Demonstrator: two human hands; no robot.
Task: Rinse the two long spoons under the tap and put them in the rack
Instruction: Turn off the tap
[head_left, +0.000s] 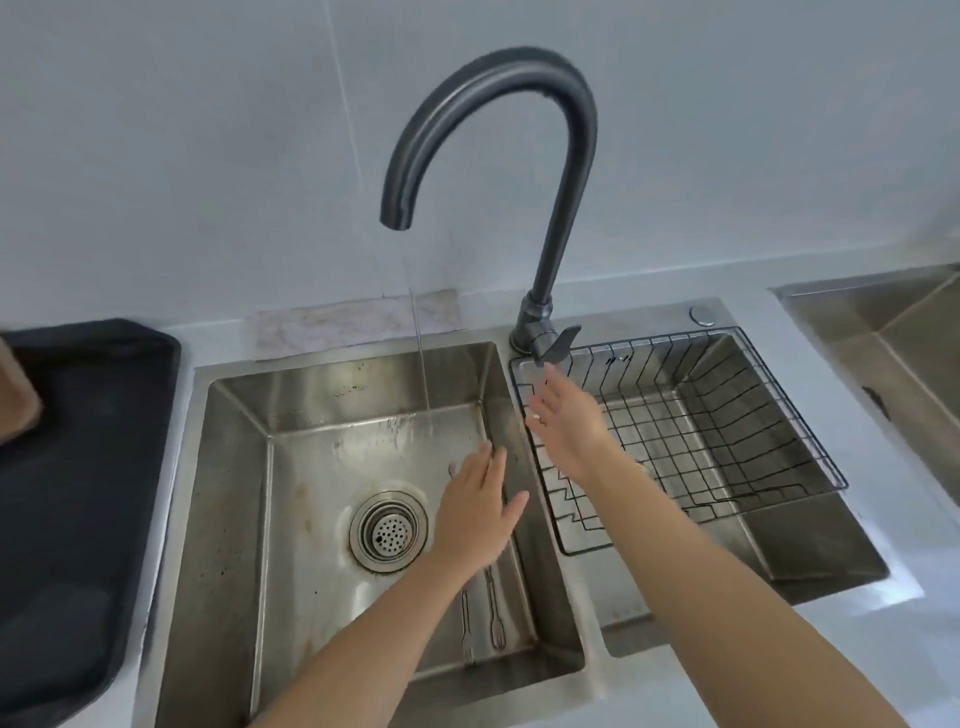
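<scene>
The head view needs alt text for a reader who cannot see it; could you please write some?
Two long spoons lie in the left sink basin under the open left hand. The right hand reaches toward the tap lever; water runs, and the wire rack holds nothing.

The curved metal tap is dark grey, the steel sink basin silver with brown stains, the wire rack black, the flat tray black.

Brushed steel sink, black wire rack

Two bare forearms, no sleeves in view, left hand and right hand uncovered, no gloves, no watch, wrists unadorned, fingernails short
</scene>
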